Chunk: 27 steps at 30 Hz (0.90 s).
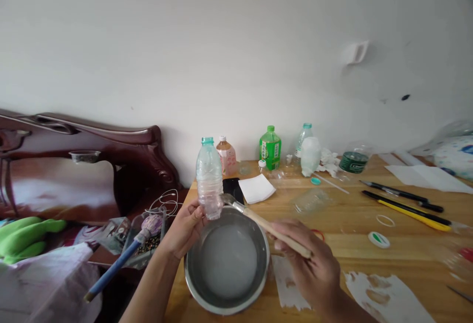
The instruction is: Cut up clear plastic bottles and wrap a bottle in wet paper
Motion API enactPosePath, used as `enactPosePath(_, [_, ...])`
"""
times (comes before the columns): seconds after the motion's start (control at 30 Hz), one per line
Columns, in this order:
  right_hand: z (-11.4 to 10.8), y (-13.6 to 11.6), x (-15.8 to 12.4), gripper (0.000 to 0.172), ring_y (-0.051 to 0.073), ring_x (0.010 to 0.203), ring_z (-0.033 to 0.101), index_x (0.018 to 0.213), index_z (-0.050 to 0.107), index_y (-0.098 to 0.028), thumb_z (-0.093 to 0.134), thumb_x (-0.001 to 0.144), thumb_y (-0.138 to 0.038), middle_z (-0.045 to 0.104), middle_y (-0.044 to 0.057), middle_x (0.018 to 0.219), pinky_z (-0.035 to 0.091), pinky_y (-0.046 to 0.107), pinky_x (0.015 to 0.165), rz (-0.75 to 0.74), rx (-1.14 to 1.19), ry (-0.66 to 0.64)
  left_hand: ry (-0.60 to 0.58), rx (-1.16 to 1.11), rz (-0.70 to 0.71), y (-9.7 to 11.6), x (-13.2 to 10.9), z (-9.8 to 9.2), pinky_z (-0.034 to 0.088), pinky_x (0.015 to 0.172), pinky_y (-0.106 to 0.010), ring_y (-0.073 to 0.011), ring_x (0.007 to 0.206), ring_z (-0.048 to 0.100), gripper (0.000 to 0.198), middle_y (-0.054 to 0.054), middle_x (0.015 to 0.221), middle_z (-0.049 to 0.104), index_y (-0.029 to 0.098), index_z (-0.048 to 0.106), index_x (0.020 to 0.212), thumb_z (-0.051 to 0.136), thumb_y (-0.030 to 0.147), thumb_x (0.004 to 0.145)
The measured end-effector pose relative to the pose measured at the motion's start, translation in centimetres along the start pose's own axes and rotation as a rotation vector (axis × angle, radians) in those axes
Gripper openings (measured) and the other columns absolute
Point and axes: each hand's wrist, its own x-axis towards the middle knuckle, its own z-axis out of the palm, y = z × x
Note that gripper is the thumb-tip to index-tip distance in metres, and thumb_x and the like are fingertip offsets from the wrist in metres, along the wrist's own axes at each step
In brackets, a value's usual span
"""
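Observation:
My left hand [192,224] grips a clear plastic bottle [209,175] with a green-rimmed neck near its base, upright over the far rim of a metal bowl. In my right hand [310,254] is a paintbrush [264,222], held by its light wooden handle. Its bristle end rests against or very close to the lower right side of the bottle; whether it touches I cannot tell. Below both hands stands the metal bowl [266,269], with cloudy whitish liquid [229,259] in it.
Behind stand a pink-labelled bottle [226,155], a green bottle [270,148] and a white-coated bottle [311,156]. White paper [257,188] lies by a black phone [233,190]. Pens [395,192] and a yellow cutter [410,212] lie right. Stained paper [388,296] is near front.

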Motion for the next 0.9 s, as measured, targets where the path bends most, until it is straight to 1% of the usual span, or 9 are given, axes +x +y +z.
enactPosePath(0.1, [0.0, 0.0, -0.6, 0.043, 0.018, 0.103, 0.067, 0.131, 0.059, -0.02, 0.056, 0.092, -0.003, 0.065, 0.011, 0.111, 0.058, 0.024, 0.085, -0.15, -0.089, -0.162, 0.016, 0.001, -0.003, 0.0, 0.1, 0.1, 0.055, 0.087, -0.031, -0.0236, 0.09, 0.072, 0.043, -0.011, 0.095, 0.077, 0.013, 0.075, 0.104, 0.085, 0.038, 0.071])
enactPosePath(0.2, [0.0, 0.1, -1.1, 0.049, 0.018, 0.103, 0.067, 0.137, 0.054, -0.018, 0.052, 0.092, 0.0, 0.062, 0.012, 0.114, 0.059, 0.025, 0.084, -0.158, -0.058, -0.286, 0.032, 0.001, -0.012, 0.0, 0.2, -0.1, 0.054, 0.093, -0.034, -0.026, 0.098, 0.071, 0.045, -0.012, 0.097, 0.077, 0.014, 0.075, 0.105, 0.086, 0.04, 0.07])
enactPosePath(0.33, [-0.1, 0.1, -1.1, 0.048, 0.015, 0.096, 0.066, 0.137, 0.052, -0.017, 0.05, 0.092, 0.0, 0.06, 0.012, 0.114, 0.059, 0.024, 0.081, -0.138, 0.006, -0.355, 0.039, 0.001, -0.023, 0.1, 0.2, -0.2, 0.053, 0.096, -0.036, -0.0278, 0.102, 0.071, 0.05, -0.013, 0.097, 0.077, 0.013, 0.074, 0.108, 0.086, 0.041, 0.069])
enactPosePath(0.47, [-0.3, -0.3, -0.6, 0.044, 0.016, 0.094, 0.066, 0.134, 0.054, -0.017, 0.051, 0.093, -0.003, 0.062, 0.011, 0.11, 0.059, 0.024, 0.08, -0.146, -0.004, -0.349, 0.037, -0.003, -0.019, 0.1, 0.1, -0.2, 0.053, 0.096, -0.037, -0.0283, 0.102, 0.071, 0.048, -0.013, 0.099, 0.077, 0.013, 0.074, 0.107, 0.086, 0.039, 0.07])
enactPosePath(0.53, [-0.5, -0.5, -0.5, 0.043, 0.017, 0.097, 0.066, 0.132, 0.056, -0.017, 0.053, 0.091, -0.003, 0.063, 0.011, 0.109, 0.059, 0.025, 0.081, -0.162, -0.054, -0.285, 0.036, -0.003, -0.016, 0.1, 0.1, -0.2, 0.054, 0.095, -0.037, -0.0281, 0.101, 0.072, 0.046, -0.013, 0.1, 0.077, 0.013, 0.074, 0.106, 0.086, 0.039, 0.07])
enactPosePath(0.63, [-0.8, -0.6, -0.4, 0.048, 0.018, 0.101, 0.066, 0.133, 0.057, -0.018, 0.055, 0.088, 0.001, 0.063, 0.011, 0.111, 0.059, 0.025, 0.082, -0.182, -0.127, -0.176, 0.042, 0.004, -0.01, 0.0, 0.2, -0.3, 0.054, 0.094, -0.036, -0.0271, 0.1, 0.072, 0.046, -0.013, 0.104, 0.077, 0.013, 0.074, 0.106, 0.086, 0.038, 0.07])
enactPosePath(0.7, [-0.9, -0.7, -0.4, 0.052, 0.019, 0.102, 0.067, 0.134, 0.057, -0.019, 0.056, 0.086, 0.003, 0.063, 0.01, 0.112, 0.06, 0.026, 0.081, -0.194, -0.144, -0.15, 0.044, 0.014, -0.013, -0.1, 0.2, -0.3, 0.054, 0.094, -0.035, -0.0277, 0.101, 0.071, 0.049, -0.014, 0.107, 0.076, 0.012, 0.073, 0.109, 0.087, 0.037, 0.069])
enactPosePath(0.8, [-0.7, -0.8, -0.4, 0.056, 0.02, 0.103, 0.066, 0.137, 0.054, -0.021, 0.056, 0.086, 0.002, 0.064, 0.01, 0.112, 0.06, 0.027, 0.081, -0.195, -0.128, -0.202, 0.041, 0.024, -0.015, -0.3, 0.2, -0.4, 0.054, 0.095, -0.037, -0.0298, 0.105, 0.07, 0.054, -0.015, 0.108, 0.075, 0.011, 0.072, 0.111, 0.089, 0.036, 0.066])
enactPosePath(0.9, [-0.5, -0.9, -0.3, 0.054, 0.018, 0.095, 0.067, 0.138, 0.052, -0.021, 0.053, 0.088, 0.001, 0.064, 0.011, 0.111, 0.06, 0.026, 0.077, -0.183, -0.085, -0.273, 0.045, 0.017, -0.006, -0.2, 0.2, -0.4, 0.054, 0.095, -0.038, -0.0304, 0.103, 0.071, 0.055, -0.014, 0.101, 0.077, 0.012, 0.073, 0.108, 0.089, 0.04, 0.064])
